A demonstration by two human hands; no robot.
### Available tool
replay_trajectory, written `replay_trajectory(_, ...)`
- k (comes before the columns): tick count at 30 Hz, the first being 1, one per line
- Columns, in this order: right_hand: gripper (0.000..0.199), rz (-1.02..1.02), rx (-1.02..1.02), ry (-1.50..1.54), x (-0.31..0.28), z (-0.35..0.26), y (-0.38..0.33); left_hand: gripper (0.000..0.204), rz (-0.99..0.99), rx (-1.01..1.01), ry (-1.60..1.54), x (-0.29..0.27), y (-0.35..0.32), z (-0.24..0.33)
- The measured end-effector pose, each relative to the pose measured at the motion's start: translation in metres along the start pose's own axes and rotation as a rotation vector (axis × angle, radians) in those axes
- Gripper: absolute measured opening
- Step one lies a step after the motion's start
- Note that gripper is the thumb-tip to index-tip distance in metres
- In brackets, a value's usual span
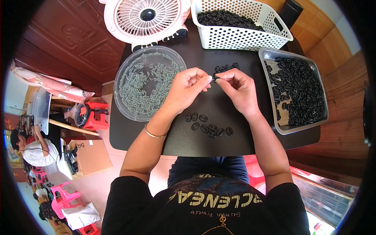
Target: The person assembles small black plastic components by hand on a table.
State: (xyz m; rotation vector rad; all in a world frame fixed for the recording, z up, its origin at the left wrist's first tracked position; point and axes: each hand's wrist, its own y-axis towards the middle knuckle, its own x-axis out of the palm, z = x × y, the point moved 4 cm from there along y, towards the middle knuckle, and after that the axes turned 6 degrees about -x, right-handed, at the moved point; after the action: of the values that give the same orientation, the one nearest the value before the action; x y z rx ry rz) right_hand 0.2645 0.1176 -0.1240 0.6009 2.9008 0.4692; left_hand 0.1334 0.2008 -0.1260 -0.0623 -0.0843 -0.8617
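The right hand (241, 92) pinches a little black piece (214, 78) — the left hand (186, 91) pinches just beside it, on what I can't tell. This one looks unfinished — the black heap (301, 88) right of the hands may be done or not.

Dark table (219, 105); carved reddish-brown panel (66, 47), upper left; pale floor (96, 188); red stool (96, 117); wood-grain surface (344, 113), right.

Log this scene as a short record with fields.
left hand: fingers at a small black piece, grip partly hidden
right hand: fingers pinching that piece
left container: round clear tub of greenish rods
back container: white perforated basket of black parts
right container: metal tray of two-holed parts
loose: black rings on dark table
appliance: pink fan behind tub
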Motion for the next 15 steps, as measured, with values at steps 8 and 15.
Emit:
replay_trajectory(8, 0.007, -0.013, 0.012, 0.0, 0.0014, 0.002, 0.0001, 0.004, 0.026, 0.051, 0.02, 0.0017, -0.0005, -0.002)
replay_trajectory(15, 0.008, -0.029, 0.052, 0.089, 0.0029, 0.0035, 0.001, 0.005, 0.054, 0.181, -0.003, 0.0019, -0.0005, 0.0017)
